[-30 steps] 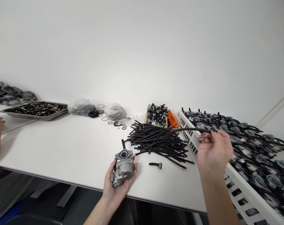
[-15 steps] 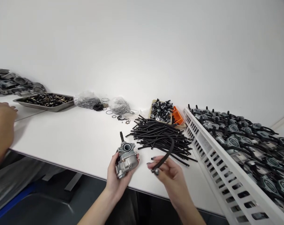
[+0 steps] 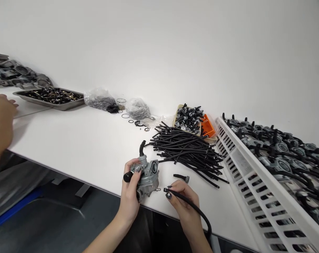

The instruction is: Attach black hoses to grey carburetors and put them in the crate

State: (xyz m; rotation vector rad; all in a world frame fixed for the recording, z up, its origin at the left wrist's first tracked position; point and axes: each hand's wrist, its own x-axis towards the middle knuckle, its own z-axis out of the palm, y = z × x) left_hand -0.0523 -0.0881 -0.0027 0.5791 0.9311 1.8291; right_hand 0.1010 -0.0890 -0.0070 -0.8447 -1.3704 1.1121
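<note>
Left hand (image 3: 129,198) curls around a die-cast grey metal carburetor (image 3: 148,179), its thumb and fingers closed on the body, above the front edge of the white bench (image 3: 70,140). A short curved black rubber hose (image 3: 141,148) stands fitted on top of the carburetor, and a rounded black knob (image 3: 127,176) juts out beside the fingers.

Right hand (image 3: 184,207) pinches a long black rubber hose (image 3: 197,211) between thumb and fingertips. Its cut end sits just beside the carburetor without touching it, so this hose appears unfitted, while the rest droops past the wrist.

Near the right hand lies a black stub with a grey head (image 3: 181,178), then a large loose heap of cut black hoses (image 3: 188,151), so plenty of loose stock appears to remain. Further right, a white slatted plastic crate (image 3: 243,161) is packed with grey carburetors (image 3: 280,151), each seemingly with black hoses attached.

Beyond lie a tray of grey-and-black fittings (image 3: 188,119), clear bags of small parts (image 3: 138,109) and a steel tray of mixed metal parts (image 3: 51,95). Another person's hand (image 3: 1,126) sits well apart at the left edge.
</note>
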